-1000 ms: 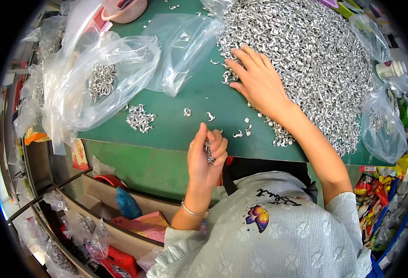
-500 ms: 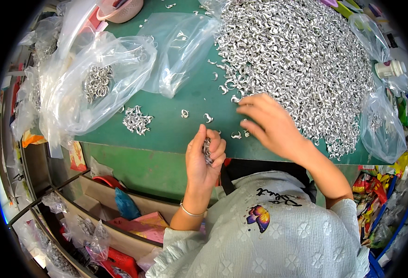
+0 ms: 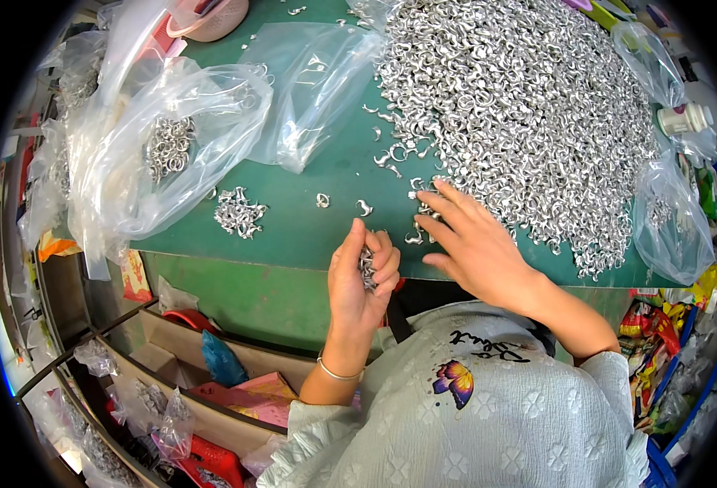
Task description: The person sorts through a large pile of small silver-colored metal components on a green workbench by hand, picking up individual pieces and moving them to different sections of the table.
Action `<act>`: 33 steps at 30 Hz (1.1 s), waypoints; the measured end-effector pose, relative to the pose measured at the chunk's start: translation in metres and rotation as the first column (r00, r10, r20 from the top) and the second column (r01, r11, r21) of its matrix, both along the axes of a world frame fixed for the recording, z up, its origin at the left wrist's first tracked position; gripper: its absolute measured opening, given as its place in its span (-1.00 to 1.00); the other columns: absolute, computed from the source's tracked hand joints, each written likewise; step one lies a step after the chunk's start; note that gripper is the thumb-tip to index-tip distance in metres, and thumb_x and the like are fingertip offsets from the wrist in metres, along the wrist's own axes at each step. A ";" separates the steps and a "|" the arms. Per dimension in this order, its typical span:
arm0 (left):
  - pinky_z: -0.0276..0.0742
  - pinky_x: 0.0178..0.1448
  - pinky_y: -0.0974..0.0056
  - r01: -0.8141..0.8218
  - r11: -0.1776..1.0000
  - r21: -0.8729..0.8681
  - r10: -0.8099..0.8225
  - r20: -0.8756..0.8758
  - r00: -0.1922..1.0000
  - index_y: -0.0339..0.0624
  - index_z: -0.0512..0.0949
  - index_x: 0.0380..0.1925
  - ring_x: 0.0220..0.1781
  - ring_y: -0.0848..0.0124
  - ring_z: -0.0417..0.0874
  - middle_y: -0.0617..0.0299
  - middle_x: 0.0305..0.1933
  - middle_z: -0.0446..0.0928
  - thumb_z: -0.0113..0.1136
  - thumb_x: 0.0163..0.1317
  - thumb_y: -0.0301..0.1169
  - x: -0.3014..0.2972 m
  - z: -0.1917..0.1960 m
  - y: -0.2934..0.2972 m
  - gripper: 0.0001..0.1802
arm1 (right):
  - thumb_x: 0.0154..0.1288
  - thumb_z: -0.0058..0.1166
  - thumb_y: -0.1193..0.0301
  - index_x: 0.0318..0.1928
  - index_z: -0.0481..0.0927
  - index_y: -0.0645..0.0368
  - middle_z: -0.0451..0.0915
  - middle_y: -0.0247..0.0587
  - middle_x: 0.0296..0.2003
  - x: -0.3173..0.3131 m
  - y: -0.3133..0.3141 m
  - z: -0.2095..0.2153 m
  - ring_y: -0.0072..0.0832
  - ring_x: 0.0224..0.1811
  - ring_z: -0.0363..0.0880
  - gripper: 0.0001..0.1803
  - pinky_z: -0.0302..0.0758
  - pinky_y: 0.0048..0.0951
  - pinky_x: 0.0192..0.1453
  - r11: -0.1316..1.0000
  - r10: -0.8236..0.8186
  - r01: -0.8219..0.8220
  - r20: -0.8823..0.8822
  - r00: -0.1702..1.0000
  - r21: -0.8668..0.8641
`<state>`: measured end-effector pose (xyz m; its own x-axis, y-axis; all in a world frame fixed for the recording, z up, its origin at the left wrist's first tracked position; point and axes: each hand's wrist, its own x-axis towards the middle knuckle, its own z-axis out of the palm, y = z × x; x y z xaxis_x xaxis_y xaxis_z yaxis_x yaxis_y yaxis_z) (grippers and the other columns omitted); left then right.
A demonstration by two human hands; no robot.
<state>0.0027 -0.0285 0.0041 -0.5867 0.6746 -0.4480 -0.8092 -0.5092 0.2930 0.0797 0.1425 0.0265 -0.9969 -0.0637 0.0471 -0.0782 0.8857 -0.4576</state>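
Observation:
A large heap of small silver curved metal pieces (image 3: pixel 521 114) covers the right half of the green table (image 3: pixel 318 232). My left hand (image 3: pixel 362 272) is curled at the table's near edge around several of these metal pieces (image 3: pixel 367 268). At the heap's lower left border, my right hand (image 3: pixel 476 240) lies palm down with its fingers spread. Several loose pieces are at its fingertips; what is under the palm is hidden. One curved piece (image 3: pixel 364 208) lies just beyond my left hand, with a ring-shaped piece (image 3: pixel 323 200) to its left. Further left is a small pile of pieces (image 3: pixel 240 213).
A clear plastic bag (image 3: pixel 212 106) with silver rings (image 3: pixel 171 146) spreads over the table's left side. Beyond it stands a pink basket (image 3: pixel 212 23). A white bottle (image 3: pixel 684 119) lies at the right edge. Below left, a drawer (image 3: pixel 212 374) holds a blue bag (image 3: pixel 222 358).
My right hand has come down nearer the table edge, its fingers now spread at the heap's border. Several pieces there have shifted toward me. My left hand stays nearly in place, still curled around its pieces.

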 end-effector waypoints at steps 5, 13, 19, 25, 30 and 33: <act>0.00 -0.73 0.56 0.033 0.987 -0.160 -0.052 -0.114 0.992 -0.26 0.48 -0.34 -0.65 0.64 0.16 0.35 -0.60 0.22 -0.08 0.42 -0.27 0.003 0.002 -0.001 -0.71 | 0.13 0.14 0.43 -0.25 0.58 0.21 0.50 -0.19 -0.20 -0.014 0.024 -0.001 -0.26 -0.02 0.39 -0.83 0.36 -0.22 0.01 0.970 -0.170 0.146 -0.114 0.979 -0.192; -0.01 -0.68 0.56 0.059 0.983 -0.175 -0.079 -0.108 0.991 -0.35 0.54 -0.22 -0.64 0.65 0.19 0.34 -0.58 0.30 0.03 0.37 -0.36 0.005 0.009 0.004 -0.76 | 0.00 0.17 0.49 -0.44 0.59 0.15 0.46 -0.31 -0.39 -0.074 0.040 -0.017 -0.39 -0.19 0.35 -0.94 0.27 -0.37 -0.13 0.949 -0.084 0.148 -0.231 0.969 0.277; -0.05 -0.66 0.55 0.009 0.908 -0.418 -0.158 -0.323 0.933 -0.39 0.57 -0.20 -0.63 0.70 0.19 0.40 -0.58 0.34 0.11 0.31 -0.46 0.005 0.011 0.007 -0.81 | 0.28 -0.01 0.54 -0.19 0.58 0.28 0.53 -0.33 -0.41 -0.038 0.041 0.005 -0.65 -0.49 0.45 -0.85 0.32 -0.62 -0.44 0.595 -0.302 0.362 0.217 0.928 -0.718; 0.00 -0.62 0.57 -0.050 0.775 -0.631 -0.331 -0.470 0.818 -0.36 0.62 -0.29 -0.62 0.73 0.23 0.44 -0.59 0.38 0.17 0.23 -0.51 0.008 0.008 0.011 -0.87 | 0.38 -0.09 0.46 -0.01 0.49 0.30 0.45 -0.43 -0.45 -0.024 0.042 0.011 -0.68 -0.48 0.40 -0.76 0.32 -0.65 -0.42 -0.184 -0.057 0.424 0.440 0.896 -0.887; 0.19 -0.47 0.55 -0.148 0.703 -0.696 -0.379 -0.542 0.750 -0.37 0.64 -0.34 -0.52 0.73 0.31 0.42 -0.52 0.47 0.25 0.14 -0.59 0.012 0.014 0.017 -0.91 | 0.05 0.20 0.48 -0.34 0.58 0.22 0.41 -0.14 -0.40 -0.037 0.024 0.001 -0.19 -0.39 0.50 -0.86 0.43 -0.23 -0.40 0.968 -0.241 0.227 -0.137 0.961 -0.105; 0.21 -0.46 0.54 -0.178 0.699 -0.693 -0.385 -0.574 0.723 -0.36 0.64 -0.34 -0.50 0.72 0.32 0.41 -0.50 0.49 0.25 0.14 -0.59 0.013 0.014 0.017 -0.92 | 0.03 0.19 0.49 -0.41 0.56 0.21 0.40 -0.16 -0.41 -0.043 0.016 -0.010 -0.22 -0.37 0.50 -0.90 0.43 -0.22 -0.40 0.972 -0.226 0.232 -0.143 0.964 0.025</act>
